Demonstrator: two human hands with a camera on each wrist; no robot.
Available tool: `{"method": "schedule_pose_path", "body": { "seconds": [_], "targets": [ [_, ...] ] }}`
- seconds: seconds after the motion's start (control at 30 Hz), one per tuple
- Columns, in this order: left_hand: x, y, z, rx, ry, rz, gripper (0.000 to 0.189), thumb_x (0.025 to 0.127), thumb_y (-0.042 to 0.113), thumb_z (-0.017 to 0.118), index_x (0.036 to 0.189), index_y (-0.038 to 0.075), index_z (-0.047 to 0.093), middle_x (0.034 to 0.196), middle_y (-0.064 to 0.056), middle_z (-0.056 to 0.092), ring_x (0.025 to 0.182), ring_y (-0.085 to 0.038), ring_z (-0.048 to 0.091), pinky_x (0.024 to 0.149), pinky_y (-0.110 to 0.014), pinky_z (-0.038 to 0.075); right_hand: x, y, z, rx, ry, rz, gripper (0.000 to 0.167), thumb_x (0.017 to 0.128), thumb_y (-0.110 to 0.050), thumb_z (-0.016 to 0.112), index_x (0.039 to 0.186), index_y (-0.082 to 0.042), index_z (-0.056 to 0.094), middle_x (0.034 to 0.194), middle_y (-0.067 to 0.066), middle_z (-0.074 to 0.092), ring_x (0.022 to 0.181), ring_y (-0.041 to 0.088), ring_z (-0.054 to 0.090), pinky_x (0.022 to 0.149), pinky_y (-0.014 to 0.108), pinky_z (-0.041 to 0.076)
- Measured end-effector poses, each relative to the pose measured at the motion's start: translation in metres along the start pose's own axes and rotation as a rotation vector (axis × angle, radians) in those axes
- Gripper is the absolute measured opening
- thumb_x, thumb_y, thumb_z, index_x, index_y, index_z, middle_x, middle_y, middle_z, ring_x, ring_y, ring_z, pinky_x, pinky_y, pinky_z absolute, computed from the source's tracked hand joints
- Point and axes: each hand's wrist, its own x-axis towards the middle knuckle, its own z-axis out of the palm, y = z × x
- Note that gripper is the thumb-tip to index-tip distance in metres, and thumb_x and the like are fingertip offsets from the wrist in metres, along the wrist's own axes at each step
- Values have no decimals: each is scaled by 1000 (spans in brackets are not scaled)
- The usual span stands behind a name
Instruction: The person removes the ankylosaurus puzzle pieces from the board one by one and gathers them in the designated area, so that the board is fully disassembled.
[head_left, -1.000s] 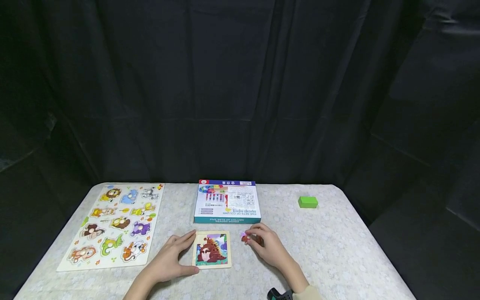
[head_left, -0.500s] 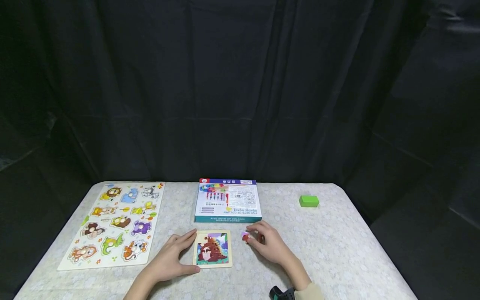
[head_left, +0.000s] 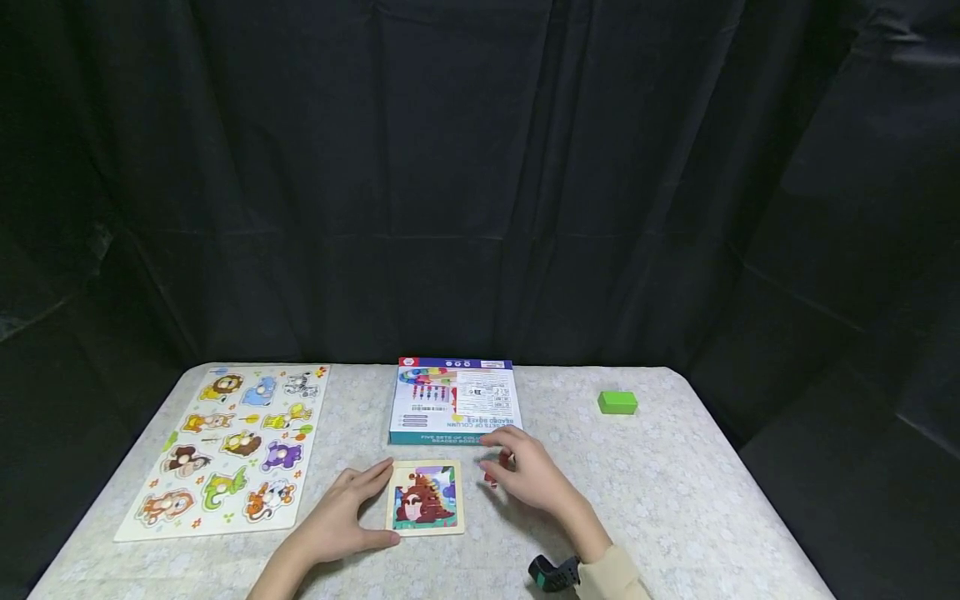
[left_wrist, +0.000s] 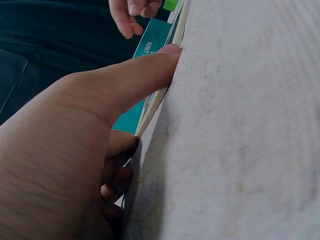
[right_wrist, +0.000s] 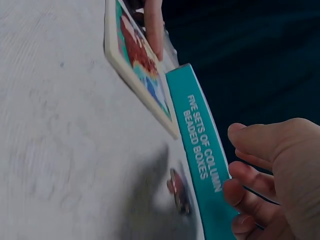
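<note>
A small wooden jigsaw puzzle [head_left: 423, 498] with a brown dinosaur picture in a pale frame lies at the front middle. My left hand [head_left: 341, 517] holds it by its left side, thumb at the near corner and index finger at the far corner. To its right, a small red puzzle piece [right_wrist: 179, 192] shows blurred over the table, with a shadow beside it. Above the piece is my right hand [head_left: 528, 471], fingers loosely bent and apart from it, nothing between thumb and fingertips in the right wrist view. In the head view the hand partly covers the piece.
Behind the puzzle lies a flat cardboard box [head_left: 456, 404] with a teal side, its near right corner overlapped by my right hand. An animal peg puzzle board [head_left: 225, 454] is at the left. A green block [head_left: 617, 403] sits at the back right.
My right hand has come away from the red puzzle piece, shifting slightly up and left toward the box's front edge. My left hand and the framed puzzle have stayed in place.
</note>
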Motion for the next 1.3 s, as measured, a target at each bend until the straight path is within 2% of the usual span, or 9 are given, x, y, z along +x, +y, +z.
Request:
{"method": "schedule_pose_path", "body": {
  "seconds": [0.27, 0.43, 0.6, 1.13, 1.3],
  "targets": [
    [0, 0, -1, 8, -1, -2, 107, 72, 58, 92, 159, 11, 50, 164, -1, 49, 105, -6, 44, 102, -44, 48, 13, -9, 6, 18, -41, -57, 27, 101, -12, 73, 127, -3, 73, 113, 11, 69, 79, 10, 55, 68, 25, 47],
    [-1, 0, -2, 7, 4, -1, 107, 73, 58, 92, 159, 11, 50, 163, -1, 50, 104, -6, 44, 102, -43, 48, 20, -16, 11, 11, -49, -83, 29, 100, -15, 74, 126, -1, 74, 114, 12, 70, 82, 11, 57, 70, 26, 48],
    [-1, -1, -2, 7, 10, 1, 107, 73, 57, 92, 159, 11, 50, 162, -1, 51, 104, -6, 44, 102, -42, 48, 26, -20, 18, 10, -84, -68, 30, 102, -18, 73, 127, -3, 74, 116, 11, 70, 83, 12, 57, 71, 25, 48],
    [-1, -2, 1, 18, 14, -4, 107, 72, 58, 92, 159, 12, 51, 160, -1, 53, 102, -6, 44, 98, -39, 48, 38, -32, 42, 25, -173, -57, 28, 101, -11, 72, 128, -6, 74, 118, 7, 70, 88, 9, 58, 77, 25, 51],
    [0, -1, 1, 14, 13, -6, 107, 72, 59, 92, 159, 12, 51, 159, 0, 54, 102, -6, 44, 97, -39, 49, 41, -34, 50, 41, -184, -63, 25, 100, -10, 72, 125, -7, 76, 110, 3, 72, 90, 10, 60, 79, 26, 52]
  ]
}}
